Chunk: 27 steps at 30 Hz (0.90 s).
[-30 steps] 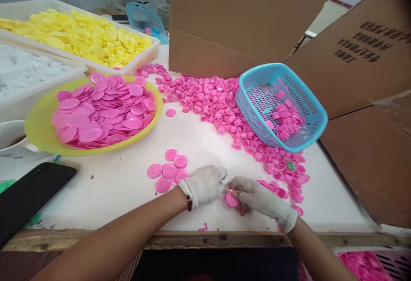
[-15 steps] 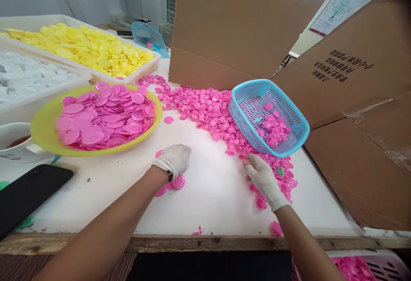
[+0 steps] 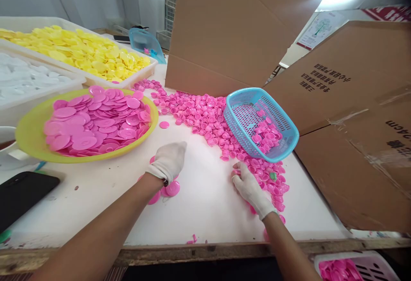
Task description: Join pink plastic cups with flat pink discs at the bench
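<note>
My left hand, in a white glove, hovers at or just over the white tabletop with its fingers curled under. The back of the hand hides whatever they hold. Beside and beneath its wrist lie several flat pink discs. My right hand, gloved too, is closed at the near edge of a heap of small pink cups. A bit of pink, seemingly one of these toy cups, shows between its thumb and fingers. Just beyond it a blue plastic basket sits tilted on the heap, with some pink cups inside.
On the left stand a yellow bowl of pink discs, a white mug and a black phone. Behind are trays of yellow pieces and white pieces. Cardboard walls the back and right.
The view has shifted slightly. My right hand has drawn a little left from the heap, with a pink piece now showing at its fingertips. My left hand stays near the discs, fingers still curled.
</note>
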### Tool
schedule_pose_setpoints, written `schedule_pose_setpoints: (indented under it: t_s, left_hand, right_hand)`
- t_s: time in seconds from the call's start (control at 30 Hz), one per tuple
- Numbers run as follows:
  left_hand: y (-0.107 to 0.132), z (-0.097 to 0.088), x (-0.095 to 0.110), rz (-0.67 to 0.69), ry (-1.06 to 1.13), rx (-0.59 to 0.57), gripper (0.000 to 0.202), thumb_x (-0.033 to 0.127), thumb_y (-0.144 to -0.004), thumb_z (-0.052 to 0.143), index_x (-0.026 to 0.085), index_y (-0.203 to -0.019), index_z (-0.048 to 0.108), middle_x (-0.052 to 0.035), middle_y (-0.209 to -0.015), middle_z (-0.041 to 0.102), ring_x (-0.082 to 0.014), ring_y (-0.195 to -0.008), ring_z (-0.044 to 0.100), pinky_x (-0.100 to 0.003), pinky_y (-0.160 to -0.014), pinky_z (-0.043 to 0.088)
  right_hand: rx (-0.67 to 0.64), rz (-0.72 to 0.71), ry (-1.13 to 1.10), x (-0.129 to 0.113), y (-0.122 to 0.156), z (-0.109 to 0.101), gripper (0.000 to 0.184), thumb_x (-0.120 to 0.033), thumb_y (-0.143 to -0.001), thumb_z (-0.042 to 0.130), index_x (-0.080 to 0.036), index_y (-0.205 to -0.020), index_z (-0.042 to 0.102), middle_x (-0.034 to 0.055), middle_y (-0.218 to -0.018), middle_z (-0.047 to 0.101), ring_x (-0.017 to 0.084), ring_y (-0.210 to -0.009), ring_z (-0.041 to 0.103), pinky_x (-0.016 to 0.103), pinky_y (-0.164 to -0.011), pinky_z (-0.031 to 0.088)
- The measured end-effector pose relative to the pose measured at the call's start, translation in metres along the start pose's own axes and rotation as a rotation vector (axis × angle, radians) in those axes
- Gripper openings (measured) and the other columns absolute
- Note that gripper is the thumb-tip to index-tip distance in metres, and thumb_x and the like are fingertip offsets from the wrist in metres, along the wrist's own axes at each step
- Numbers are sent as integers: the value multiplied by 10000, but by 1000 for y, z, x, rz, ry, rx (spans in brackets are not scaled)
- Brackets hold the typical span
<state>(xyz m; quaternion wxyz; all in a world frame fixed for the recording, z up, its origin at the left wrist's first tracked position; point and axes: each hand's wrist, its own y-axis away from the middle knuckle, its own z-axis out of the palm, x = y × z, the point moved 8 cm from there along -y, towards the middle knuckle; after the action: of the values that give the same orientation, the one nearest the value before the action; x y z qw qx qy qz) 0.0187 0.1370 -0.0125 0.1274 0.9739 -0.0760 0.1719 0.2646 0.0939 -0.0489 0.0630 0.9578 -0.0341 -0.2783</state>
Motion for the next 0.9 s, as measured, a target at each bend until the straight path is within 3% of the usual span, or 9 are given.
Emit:
schedule_pose_setpoints:
  t_s: [0.1, 0.17, 0.27, 0.4, 0.47, 0.57, 0.63, 0.77, 0.9]
  left_hand:
    - [1, -9, 7, 34, 55, 175, 309, 158, -839, 397, 166, -1093, 573, -125, -934, 672, -234, -911, 632, -337, -795, 451]
    - [4, -3, 19, 131, 200, 219, 275, 188, -821, 440, 184, -1041, 606, -84, -916, 686, -202, -868, 633, -293, -776, 453]
    - [7, 21, 38, 230, 430, 159, 192, 195, -776, 511, 178, -921, 636, -48, -847, 684, -168, -785, 619, -264, -727, 454]
    - [9, 55, 54, 245, 692, -3, 79, 203, -754, 555, 164, -807, 601, 4, -644, 593, -119, -584, 545, -236, -568, 432]
    - [10, 69, 59, 192, 877, -135, 69, 181, -767, 524, 158, -816, 567, 25, -604, 547, -93, -498, 507, -216, -490, 417]
    - [17, 81, 70, 117, 1110, -289, 88, 138, -773, 491, 148, -850, 532, 33, -599, 531, -85, -454, 518, -206, -441, 437]
    - [26, 84, 81, 125, 1200, -349, 79, 144, -783, 499, 144, -858, 523, 20, -612, 553, -93, -472, 552, -216, -456, 470]
    - [39, 96, 93, 98, 1265, -398, 63, 151, -801, 501, 151, -864, 497, 19, -587, 566, -93, -470, 562, -204, -455, 473]
    - [41, 120, 91, -63, 1230, -506, 108, 175, -810, 514, 164, -902, 458, 63, -475, 516, -104, -392, 531, -211, -413, 458]
  right_hand:
    - [-221, 32, -383, -6, 25, 25, 200, -270, -829, 385, -205, -1007, 447, -48, -631, 528, 90, -457, 487, 192, -434, 369]
    - [-383, 80, -528, -9, 39, 40, 241, -326, -809, 451, -195, -1006, 495, -59, -608, 511, 66, -411, 427, 175, -389, 322]
    - [-508, 160, -550, -3, 50, 50, 367, -380, -774, 525, -177, -1078, 555, -82, -534, 455, 49, -369, 350, 167, -351, 283]
    - [-571, 178, -532, 8, 52, 49, 450, -382, -792, 502, -179, -1191, 543, -88, -506, 445, 44, -353, 320, 165, -334, 264]
    - [-559, 187, -536, 10, 53, 45, 487, -337, -780, 497, -189, -1244, 508, -92, -504, 448, 46, -344, 318, 167, -331, 261]
    - [-363, 164, -598, 5, 50, 28, 449, -295, -776, 471, -192, -1212, 507, -86, -539, 467, 46, -343, 336, 172, -333, 259]
    - [-256, 115, -663, -4, 49, 18, 334, -315, -799, 464, -184, -1097, 538, -67, -574, 505, 56, -379, 415, 180, -367, 309]
    - [-300, 105, -653, -9, 49, 22, 183, -365, -804, 522, -182, -806, 521, -50, -576, 531, 69, -429, 505, 172, -389, 333]
    - [-338, 210, -619, 8, 49, 34, 212, -396, -797, 539, -189, -809, 499, -47, -595, 551, 61, -382, 484, 156, -328, 288]
